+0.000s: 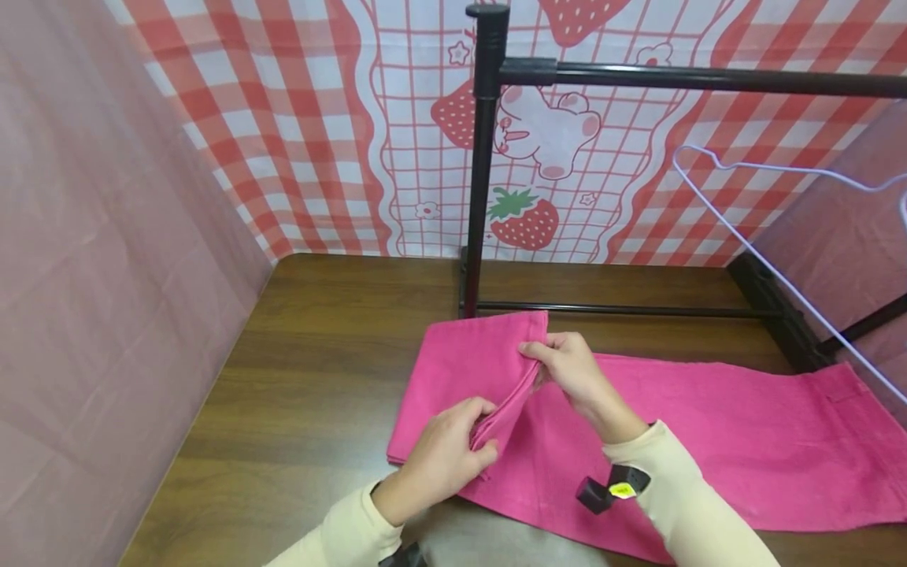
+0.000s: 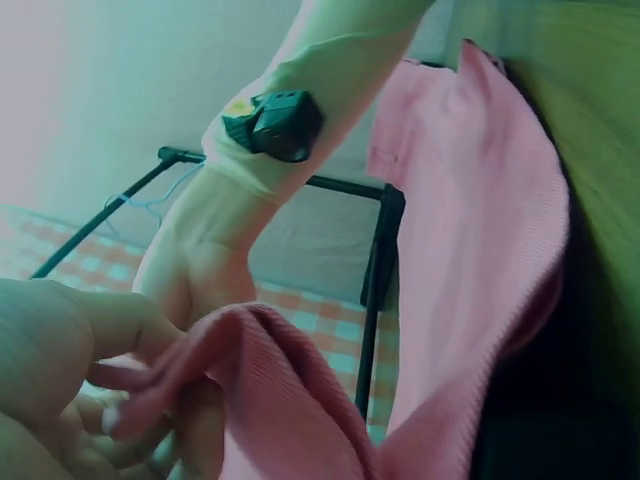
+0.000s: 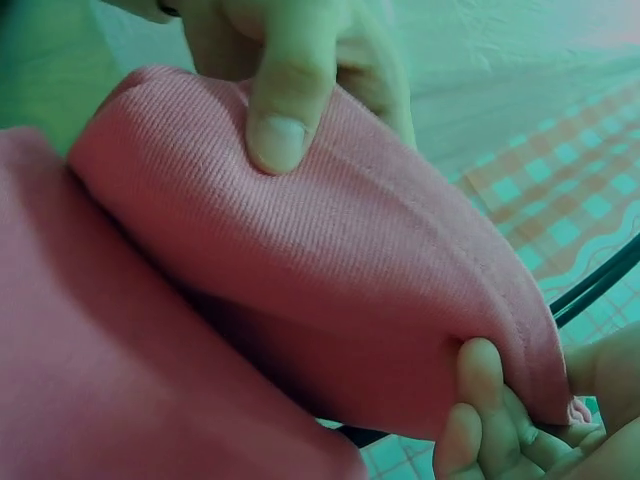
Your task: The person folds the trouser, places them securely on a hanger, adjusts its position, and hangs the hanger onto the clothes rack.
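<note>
A pair of pink trousers [image 1: 694, 441] lies lengthwise on the wooden table, its left end doubled over in layers. My left hand [image 1: 446, 449] pinches the near part of the layered hem edge between thumb and fingers. Farther up the same edge, my right hand [image 1: 574, 374] grips the cloth, thumb on top. Between the two hands the edge is lifted. In the right wrist view, the raised trouser hem [image 3: 330, 220] bows away from the cloth beneath, with a stitched seam along it. The left wrist view has the pinched fold [image 2: 270, 370] close up.
A black garment rack [image 1: 485, 173] stands behind the trousers, its lower bar [image 1: 623, 309] just beyond them. At the right hangs a lilac wire hanger [image 1: 772, 264]. Wooden tabletop [image 1: 283, 394] extends to the left, bounded by a pink curtain [image 1: 120, 236]. A checked strawberry cloth [image 1: 312, 142] covers the back.
</note>
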`<state>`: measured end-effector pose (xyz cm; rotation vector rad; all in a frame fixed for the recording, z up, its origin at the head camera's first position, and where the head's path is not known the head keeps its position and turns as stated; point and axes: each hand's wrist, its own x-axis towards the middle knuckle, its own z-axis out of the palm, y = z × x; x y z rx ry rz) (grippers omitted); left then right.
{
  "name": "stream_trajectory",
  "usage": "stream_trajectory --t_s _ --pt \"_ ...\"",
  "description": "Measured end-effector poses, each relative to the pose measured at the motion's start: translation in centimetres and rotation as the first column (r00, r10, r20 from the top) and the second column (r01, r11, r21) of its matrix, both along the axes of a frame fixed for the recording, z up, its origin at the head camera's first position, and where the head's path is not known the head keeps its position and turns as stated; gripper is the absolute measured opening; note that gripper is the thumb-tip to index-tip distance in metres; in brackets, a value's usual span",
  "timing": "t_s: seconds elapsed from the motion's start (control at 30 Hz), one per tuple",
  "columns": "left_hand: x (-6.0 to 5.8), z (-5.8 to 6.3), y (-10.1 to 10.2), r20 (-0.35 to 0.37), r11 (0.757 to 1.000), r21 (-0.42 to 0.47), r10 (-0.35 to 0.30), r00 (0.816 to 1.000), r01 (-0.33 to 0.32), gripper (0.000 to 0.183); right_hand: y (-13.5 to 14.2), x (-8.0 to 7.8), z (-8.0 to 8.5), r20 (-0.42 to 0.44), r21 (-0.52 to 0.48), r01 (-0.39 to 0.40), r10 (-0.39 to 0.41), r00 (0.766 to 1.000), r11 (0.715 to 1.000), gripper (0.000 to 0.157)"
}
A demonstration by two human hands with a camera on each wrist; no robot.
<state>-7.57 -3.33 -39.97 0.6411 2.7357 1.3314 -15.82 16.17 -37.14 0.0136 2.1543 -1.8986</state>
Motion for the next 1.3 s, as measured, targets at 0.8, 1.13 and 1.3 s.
stream_trajectory --t_s 0.8,1.13,1.3 --pt "0.4 -4.5 -0.4 -0.513 0.966 -0.252 -0.089 0.853 -0.051 0.045 1.2 -0.1 2.1 0.078 -0.181 0.033 -0.019 0.997 0.983 0.017" --pt "-0.1 -5.1 -2.5 -0.525 0.951 -0.301 -0.106 0.845 -0.067 0.059 1.6 0.1 1.5 0.104 -0.177 -0.036 0.055 0.993 0.983 0.037" --pt "-0.2 -4.7 -3.4 -0.467 0.93 -0.366 -0.145 0.872 -0.042 0.075 1.6 0.1 1.3 0.105 -0.18 -0.051 0.071 0.992 0.982 0.038"
